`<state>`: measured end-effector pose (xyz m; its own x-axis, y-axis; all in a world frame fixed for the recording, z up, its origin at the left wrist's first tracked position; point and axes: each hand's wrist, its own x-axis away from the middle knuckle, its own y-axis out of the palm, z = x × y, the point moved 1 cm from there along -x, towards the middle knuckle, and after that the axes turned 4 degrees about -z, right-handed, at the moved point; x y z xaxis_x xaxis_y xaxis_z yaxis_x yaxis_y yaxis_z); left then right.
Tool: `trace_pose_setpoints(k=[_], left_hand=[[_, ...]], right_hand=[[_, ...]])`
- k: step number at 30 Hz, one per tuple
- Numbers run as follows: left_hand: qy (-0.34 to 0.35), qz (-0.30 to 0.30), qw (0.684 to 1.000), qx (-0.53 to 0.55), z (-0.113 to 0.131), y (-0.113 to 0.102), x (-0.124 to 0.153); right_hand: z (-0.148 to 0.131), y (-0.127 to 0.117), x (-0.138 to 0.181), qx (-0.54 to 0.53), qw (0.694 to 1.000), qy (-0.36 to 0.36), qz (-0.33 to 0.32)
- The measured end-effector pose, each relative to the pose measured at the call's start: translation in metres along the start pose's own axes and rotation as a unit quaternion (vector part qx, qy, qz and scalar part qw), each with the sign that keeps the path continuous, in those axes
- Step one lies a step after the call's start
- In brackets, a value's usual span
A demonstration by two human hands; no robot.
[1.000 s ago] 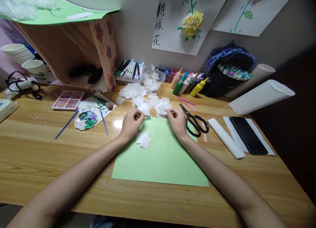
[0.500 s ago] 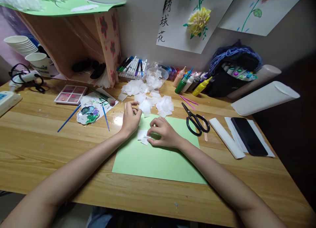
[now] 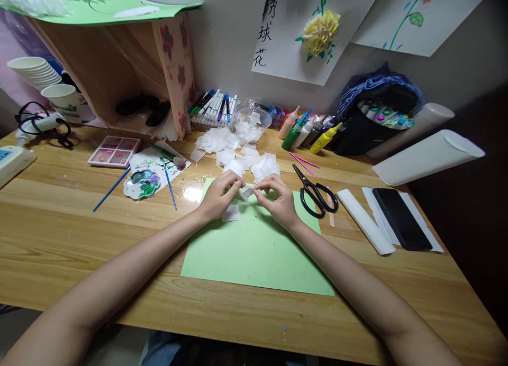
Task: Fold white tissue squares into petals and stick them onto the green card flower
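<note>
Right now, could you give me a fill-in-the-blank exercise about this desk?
The left hand and right hand hold a small paper piece coloured ____.
The large sheet beneath the hands is ____.
The scissors lie closer to the ____ hand.
The cups are on the picture's ____ side.
Missing words: white; green; right; left.

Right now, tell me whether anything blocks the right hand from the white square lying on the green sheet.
Nothing visible does: bare green sheet shows between the right hand and the white square. The left hand is beside the square; the paper piece held between both hands appears farther back.
</note>
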<state>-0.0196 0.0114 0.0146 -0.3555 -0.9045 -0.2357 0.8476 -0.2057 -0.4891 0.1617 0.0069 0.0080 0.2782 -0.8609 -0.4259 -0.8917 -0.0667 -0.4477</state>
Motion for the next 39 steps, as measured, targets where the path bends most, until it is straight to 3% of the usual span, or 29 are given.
trace_pose_setpoints(k=[4, 15, 20, 24, 27, 30, 35, 39], left_hand=[[-0.012, -0.033, 0.999, -0.013, 0.002, 0.001, 0.001], [-0.034, -0.024, 0.998, -0.044, -0.002, 0.005, 0.001], [-0.071, 0.006, 0.997, -0.031, -0.006, 0.004, 0.000], [-0.069, -0.031, 0.993, -0.088, -0.004, 0.004, 0.002], [-0.023, -0.005, 0.992, -0.126, 0.002, 0.003, 0.003], [0.012, 0.002, 0.996, -0.089, 0.006, 0.001, 0.003], [0.045, -0.059, 0.995, -0.062, 0.008, 0.004, 0.002], [0.045, -0.041, 0.996, -0.063, 0.005, 0.006, 0.002]], right_hand=[[0.001, -0.001, 0.000, 0.010, 0.999, 0.021, 0.039], [-0.004, 0.000, 0.005, 0.127, 0.989, -0.055, 0.058], [-0.002, -0.001, 0.005, 0.067, 0.994, -0.021, 0.087], [0.005, -0.001, 0.002, -0.069, 0.989, 0.070, 0.114], [0.009, 0.000, -0.001, -0.158, 0.977, 0.122, 0.081], [0.008, 0.002, -0.001, -0.195, 0.972, 0.131, 0.025], [0.002, 0.005, 0.003, -0.133, 0.986, 0.093, -0.034], [0.001, 0.006, 0.006, -0.130, 0.986, 0.093, -0.039]])
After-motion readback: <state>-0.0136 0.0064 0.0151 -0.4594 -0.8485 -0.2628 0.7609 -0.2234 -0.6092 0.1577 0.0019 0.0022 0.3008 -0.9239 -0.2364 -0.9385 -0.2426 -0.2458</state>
